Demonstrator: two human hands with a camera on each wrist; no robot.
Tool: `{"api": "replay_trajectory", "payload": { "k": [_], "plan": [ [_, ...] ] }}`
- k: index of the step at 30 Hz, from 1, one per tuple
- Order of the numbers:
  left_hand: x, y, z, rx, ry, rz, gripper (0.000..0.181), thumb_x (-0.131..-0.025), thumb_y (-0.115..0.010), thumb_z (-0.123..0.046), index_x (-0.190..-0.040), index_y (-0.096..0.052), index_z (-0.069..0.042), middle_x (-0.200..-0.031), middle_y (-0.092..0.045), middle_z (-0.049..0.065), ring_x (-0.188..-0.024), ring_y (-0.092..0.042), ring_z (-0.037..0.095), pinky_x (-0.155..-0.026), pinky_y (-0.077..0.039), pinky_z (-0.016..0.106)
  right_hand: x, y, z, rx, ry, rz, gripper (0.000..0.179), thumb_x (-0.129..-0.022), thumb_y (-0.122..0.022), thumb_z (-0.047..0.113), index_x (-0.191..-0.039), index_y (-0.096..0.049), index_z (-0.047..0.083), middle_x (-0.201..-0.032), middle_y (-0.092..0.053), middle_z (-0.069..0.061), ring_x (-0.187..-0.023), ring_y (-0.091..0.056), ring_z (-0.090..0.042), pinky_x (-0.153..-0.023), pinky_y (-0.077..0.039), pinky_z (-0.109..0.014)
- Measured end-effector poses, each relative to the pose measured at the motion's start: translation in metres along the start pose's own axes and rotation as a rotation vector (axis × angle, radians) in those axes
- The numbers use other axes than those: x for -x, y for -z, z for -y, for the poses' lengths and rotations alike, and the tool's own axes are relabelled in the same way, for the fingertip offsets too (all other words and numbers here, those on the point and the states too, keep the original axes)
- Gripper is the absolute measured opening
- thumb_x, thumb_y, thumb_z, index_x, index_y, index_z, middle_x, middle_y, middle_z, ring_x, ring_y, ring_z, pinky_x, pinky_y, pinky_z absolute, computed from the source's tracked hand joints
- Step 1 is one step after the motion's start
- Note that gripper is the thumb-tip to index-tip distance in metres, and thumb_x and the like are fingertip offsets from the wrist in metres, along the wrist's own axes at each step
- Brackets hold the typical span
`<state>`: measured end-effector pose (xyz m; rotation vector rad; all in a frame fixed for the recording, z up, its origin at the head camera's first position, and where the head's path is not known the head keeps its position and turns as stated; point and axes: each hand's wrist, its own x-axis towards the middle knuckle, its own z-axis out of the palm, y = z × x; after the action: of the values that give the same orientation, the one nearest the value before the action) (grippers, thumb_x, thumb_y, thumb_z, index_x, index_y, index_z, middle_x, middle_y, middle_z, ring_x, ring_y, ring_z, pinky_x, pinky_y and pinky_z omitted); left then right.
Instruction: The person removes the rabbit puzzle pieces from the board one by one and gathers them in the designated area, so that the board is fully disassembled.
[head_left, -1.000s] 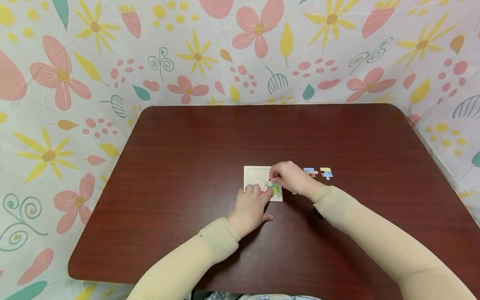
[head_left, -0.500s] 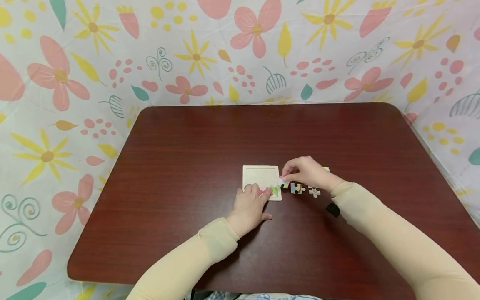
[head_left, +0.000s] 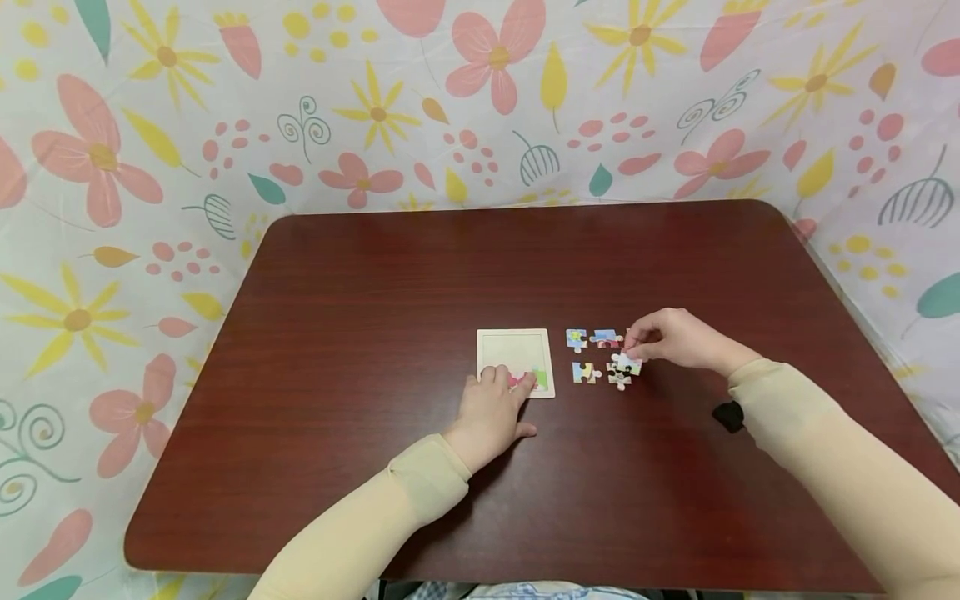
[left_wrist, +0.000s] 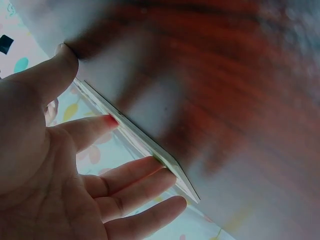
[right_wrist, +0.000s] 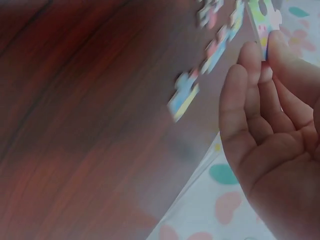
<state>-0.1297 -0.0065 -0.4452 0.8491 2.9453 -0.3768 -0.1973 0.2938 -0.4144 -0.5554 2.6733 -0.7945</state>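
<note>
My right hand (head_left: 678,340) pinches a jigsaw piece (right_wrist: 261,20) between thumb and fingertips. That piece hangs over another loose piece (head_left: 619,382), right of a shallow, cream puzzle tray (head_left: 513,346). Along the tray's near side lie pink and green pieces (head_left: 540,378), partly covered by my left hand (head_left: 487,412). Its fingers are extended and rest on the tray's near part, the thumb spread apart on the table side. In the left wrist view, the fingertips (left_wrist: 170,175) meet the tray's edge.
On the dark wooden table (head_left: 375,292), more loose pieces lie right of the tray: a blue-yellow one (head_left: 576,337), a blue-red one (head_left: 604,337) and a yellow-blue one (head_left: 586,372). A flower-printed cloth (head_left: 405,175) hangs behind the table.
My right hand has lifted the jigsaw piece out of the tray and carried it right, over the loose pieces. The left hand has stayed on the tray. The view has shifted slightly.
</note>
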Motion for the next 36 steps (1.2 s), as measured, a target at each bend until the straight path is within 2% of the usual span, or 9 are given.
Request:
{"api": "replay_trajectory", "payload": {
  "k": [3, 10, 17, 27, 36],
  "plan": [
    [0.0, -0.001, 0.0, -0.003, -0.001, -0.006, 0.076, -0.078, -0.051, -0.072, -0.142, -0.041, -0.031, -0.102, -0.052, 0.005, -0.094, -0.048, 0.021, -0.068, -0.039, 0.031, 0.005, 0.004, -0.01, 0.023, -0.027, 0.027, 0.007, -0.083, -0.072, 0.021, -0.084, -0.07, 0.014, -0.077, -0.064, 0.005, -0.067, -0.055, -0.01, -0.061, -0.044, -0.027],
    [0.0, -0.002, 0.001, -0.006, -0.001, -0.01, 0.076, -0.078, -0.051, -0.072, -0.142, -0.041, -0.031, -0.102, -0.052, 0.004, -0.095, -0.048, 0.021, -0.068, -0.038, 0.031, 0.012, 0.011, -0.025, 0.032, -0.088, 0.105, 0.004, -0.083, -0.071, 0.011, -0.08, -0.068, 0.013, -0.073, -0.063, 0.002, -0.066, -0.056, -0.016, -0.058, -0.043, -0.028],
    [0.0, -0.001, 0.002, -0.004, -0.004, 0.002, 0.076, -0.079, -0.05, -0.071, -0.143, -0.04, -0.031, -0.102, -0.052, 0.004, -0.094, -0.047, 0.021, -0.067, -0.037, 0.031, 0.008, 0.005, -0.028, 0.036, -0.081, 0.135, 0.004, -0.081, -0.073, 0.014, -0.078, -0.07, 0.015, -0.07, -0.063, 0.004, -0.064, -0.057, -0.015, -0.056, -0.043, -0.028],
    [0.001, -0.003, 0.0, -0.003, -0.009, -0.039, 0.076, -0.078, -0.052, -0.072, -0.141, -0.043, -0.031, -0.101, -0.053, 0.005, -0.094, -0.048, 0.021, -0.068, -0.038, 0.032, 0.005, -0.004, -0.028, 0.086, -0.074, 0.106, 0.004, -0.082, -0.073, 0.016, -0.079, -0.071, 0.014, -0.073, -0.064, 0.006, -0.067, -0.056, -0.011, -0.062, -0.046, -0.03],
    [0.001, -0.002, 0.001, -0.003, -0.009, -0.041, 0.075, -0.079, -0.052, -0.071, -0.141, -0.042, -0.031, -0.101, -0.053, 0.004, -0.094, -0.048, 0.021, -0.07, -0.038, 0.033, 0.005, -0.006, -0.027, 0.101, -0.079, 0.07, 0.003, -0.081, -0.073, 0.015, -0.079, -0.072, 0.013, -0.073, -0.066, 0.006, -0.066, -0.055, -0.011, -0.062, -0.046, -0.031]
  ]
}}
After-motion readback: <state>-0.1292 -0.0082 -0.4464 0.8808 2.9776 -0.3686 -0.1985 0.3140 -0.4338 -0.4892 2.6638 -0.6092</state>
